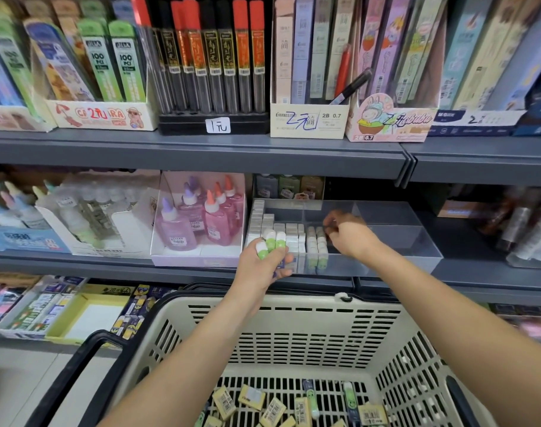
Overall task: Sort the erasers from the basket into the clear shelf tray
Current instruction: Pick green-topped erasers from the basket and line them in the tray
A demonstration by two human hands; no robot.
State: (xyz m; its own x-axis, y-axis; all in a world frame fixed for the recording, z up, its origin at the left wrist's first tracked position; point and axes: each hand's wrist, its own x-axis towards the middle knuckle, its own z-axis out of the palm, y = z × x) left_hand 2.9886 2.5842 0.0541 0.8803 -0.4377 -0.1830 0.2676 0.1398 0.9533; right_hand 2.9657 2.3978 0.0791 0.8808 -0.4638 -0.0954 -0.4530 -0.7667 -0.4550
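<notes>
Erasers between basket and clear shelf tray

At 6 o'clock, yellow-wrapped erasers (250, 397) are seen loose in the cream basket (294, 306). Beyond its far rim, green-and-white erasers (270, 241) are gripped upright in the curled fingers of the left hand (263, 266). At that hand's 2 o'clock, the right hand (347, 234) is held over the clear shelf tray (395, 241), fingers curled beside the packed eraser rows (286, 234); whether anything is pinched cannot be told. Pink glue bottles (201, 217) are shelved at the tray's 9 o'clock
</notes>
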